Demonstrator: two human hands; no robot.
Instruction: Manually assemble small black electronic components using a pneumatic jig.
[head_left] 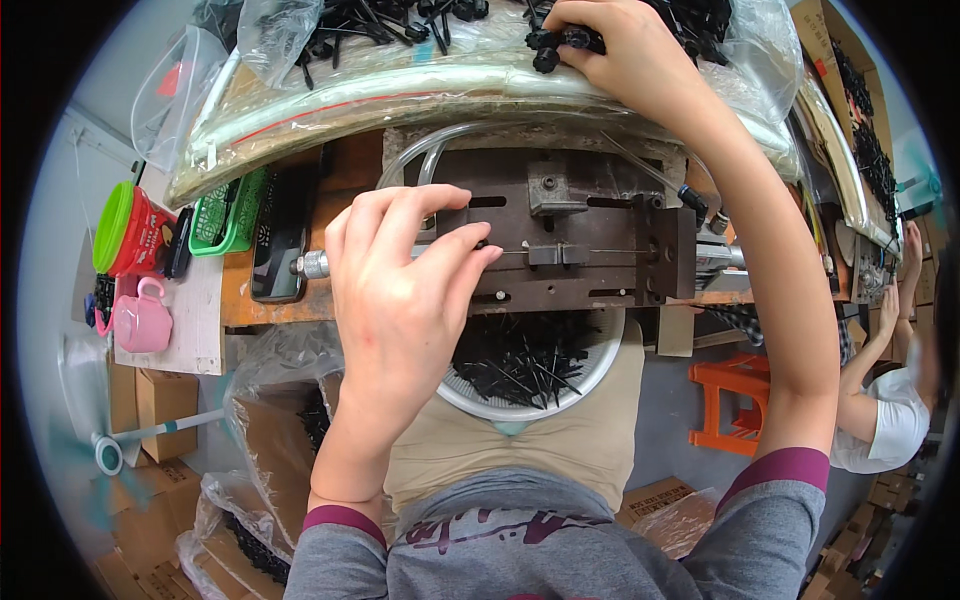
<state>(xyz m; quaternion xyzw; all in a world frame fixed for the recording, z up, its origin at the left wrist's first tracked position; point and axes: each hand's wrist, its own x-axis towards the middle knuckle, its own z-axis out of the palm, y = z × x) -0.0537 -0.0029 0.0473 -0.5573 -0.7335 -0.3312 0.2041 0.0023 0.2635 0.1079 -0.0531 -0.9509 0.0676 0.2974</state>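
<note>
My left hand (395,275) is over the left side of a dark metal fixture (490,165), thumb and a finger pinched on a small black part (482,243) that they mostly cover. Just right of those fingertips, a small metal block (556,254) sits on the fixture, with a thin rod or wire running right from it. My right hand (625,50) reaches to the far side, its fingers closed on a few black plastic pieces (560,45) with knobbed ends. Beneath it lies a heap of similar black stemmed parts (385,25) on a plastic-covered tray (330,112).
A round bowl (590,395) of thin black parts rests on my lap. Left on the bench are a phone (280,240), a green basket (240,215), a red tub (140,235) and a pink mug (142,318). An orange stool (725,400) and another person (890,410) are at right.
</note>
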